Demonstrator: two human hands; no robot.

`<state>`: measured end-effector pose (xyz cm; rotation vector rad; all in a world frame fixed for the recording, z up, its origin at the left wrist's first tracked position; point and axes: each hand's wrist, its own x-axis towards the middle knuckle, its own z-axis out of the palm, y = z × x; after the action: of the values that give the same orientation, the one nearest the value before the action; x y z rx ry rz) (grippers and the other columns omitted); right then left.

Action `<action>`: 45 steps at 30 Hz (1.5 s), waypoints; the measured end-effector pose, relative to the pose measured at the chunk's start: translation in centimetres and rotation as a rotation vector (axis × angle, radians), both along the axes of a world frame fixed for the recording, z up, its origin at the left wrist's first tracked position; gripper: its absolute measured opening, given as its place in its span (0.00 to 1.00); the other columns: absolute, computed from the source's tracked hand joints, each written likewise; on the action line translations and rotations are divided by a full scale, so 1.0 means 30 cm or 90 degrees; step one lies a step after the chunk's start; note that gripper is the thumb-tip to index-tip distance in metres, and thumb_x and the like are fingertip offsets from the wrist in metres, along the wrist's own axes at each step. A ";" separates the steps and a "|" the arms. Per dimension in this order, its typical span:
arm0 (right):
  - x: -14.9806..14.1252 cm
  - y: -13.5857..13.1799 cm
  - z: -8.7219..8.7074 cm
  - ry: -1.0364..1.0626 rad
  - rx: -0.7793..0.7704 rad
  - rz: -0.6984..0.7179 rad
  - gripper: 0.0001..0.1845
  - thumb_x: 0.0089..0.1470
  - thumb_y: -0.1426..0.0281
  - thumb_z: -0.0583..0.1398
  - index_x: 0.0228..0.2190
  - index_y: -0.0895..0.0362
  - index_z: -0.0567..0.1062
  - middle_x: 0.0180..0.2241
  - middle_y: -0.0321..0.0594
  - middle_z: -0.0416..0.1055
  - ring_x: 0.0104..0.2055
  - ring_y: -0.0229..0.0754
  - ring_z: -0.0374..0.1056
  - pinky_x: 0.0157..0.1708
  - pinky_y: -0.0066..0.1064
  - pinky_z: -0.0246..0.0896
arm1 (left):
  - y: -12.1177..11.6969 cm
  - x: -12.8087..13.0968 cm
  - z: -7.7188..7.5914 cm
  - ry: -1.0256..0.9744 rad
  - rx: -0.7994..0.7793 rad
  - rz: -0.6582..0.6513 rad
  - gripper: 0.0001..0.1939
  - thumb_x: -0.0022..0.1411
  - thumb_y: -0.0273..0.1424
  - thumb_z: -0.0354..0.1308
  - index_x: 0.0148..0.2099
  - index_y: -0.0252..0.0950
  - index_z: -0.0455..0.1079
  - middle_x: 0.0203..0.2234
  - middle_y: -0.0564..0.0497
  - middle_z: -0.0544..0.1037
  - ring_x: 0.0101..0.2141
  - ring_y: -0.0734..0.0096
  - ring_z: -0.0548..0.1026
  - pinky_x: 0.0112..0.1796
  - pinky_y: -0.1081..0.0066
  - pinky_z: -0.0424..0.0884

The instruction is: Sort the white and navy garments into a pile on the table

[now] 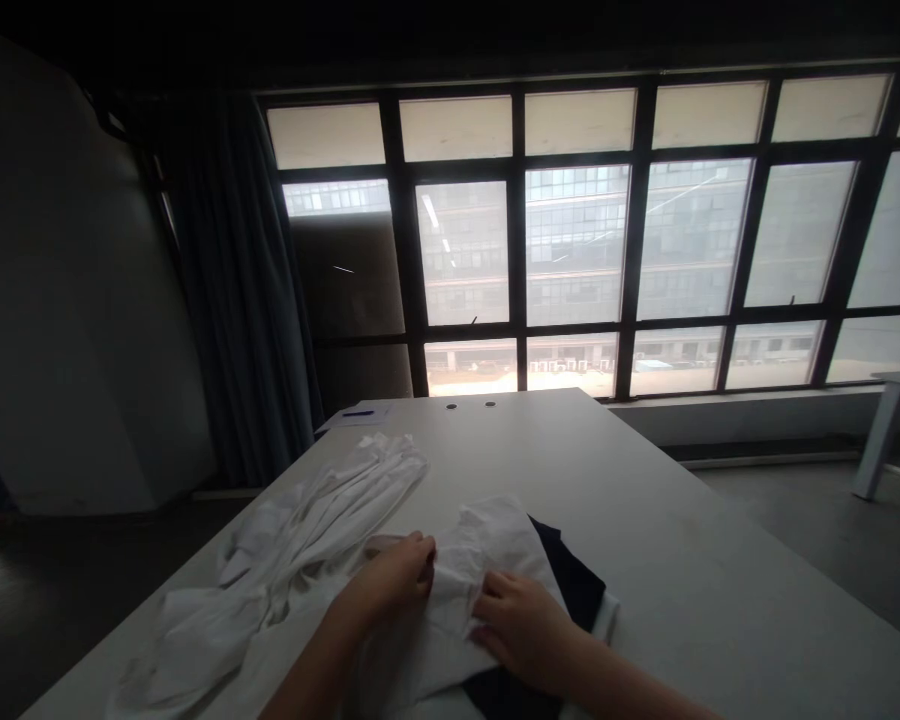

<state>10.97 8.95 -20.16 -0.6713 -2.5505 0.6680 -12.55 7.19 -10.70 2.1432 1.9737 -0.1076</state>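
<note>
Two hands at a white table (pixel 667 540), as I view it remotely: a crumpled white garment (pixel 285 540) lies beside them. My left hand (pixel 397 578), fingers curled, pinches a white cloth (pixel 457 610) lying on dark fabric (pixel 566 575); my right hand (pixel 521 625) lies half-open on it, grip unclear.

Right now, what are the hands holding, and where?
The left hand and right hand hold a white cloth at its bunched fold; which garment part cannot be told.

A pale tabletop (pixel 690 560) is spread with a crumpled white garment (pixel 285 530) on its left; a white cloth (pixel 457 600) is laid over dark navy fabric (pixel 570 580), and a paper sheet (pixel 360 417) is placed at the far corner.
</note>
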 end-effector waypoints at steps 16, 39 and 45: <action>0.745 0.555 0.055 -0.044 -0.173 -0.602 0.10 0.46 0.69 0.61 0.18 0.60 0.70 0.20 0.42 0.67 0.23 0.38 0.60 0.29 0.30 0.47 | 0.022 -0.015 -0.047 0.000 0.034 -0.014 0.24 0.57 0.30 0.61 0.57 0.44 0.68 0.40 0.49 0.79 0.42 0.61 0.77 0.43 0.70 0.66; 0.264 0.306 0.143 0.241 -0.393 -0.140 0.26 0.53 0.49 0.64 0.33 0.62 0.77 0.30 0.37 0.71 0.34 0.38 0.64 0.33 0.25 0.55 | 0.023 0.095 -0.002 -0.149 0.176 -0.074 0.12 0.69 0.28 0.45 0.51 0.41 0.65 0.39 0.49 0.77 0.40 0.65 0.74 0.42 0.70 0.64; 0.412 0.225 0.337 0.031 -0.332 0.011 0.25 0.59 0.50 0.60 0.36 0.60 0.79 0.28 0.38 0.71 0.29 0.34 0.63 0.29 0.22 0.55 | -0.040 0.115 0.162 -0.195 0.023 -0.142 0.07 0.57 0.33 0.61 0.39 0.38 0.75 0.31 0.53 0.76 0.33 0.69 0.72 0.36 0.73 0.63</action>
<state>23.33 15.70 -10.05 -0.7803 -2.3450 1.3597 -9.10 5.98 -5.84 2.2391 1.5773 0.2093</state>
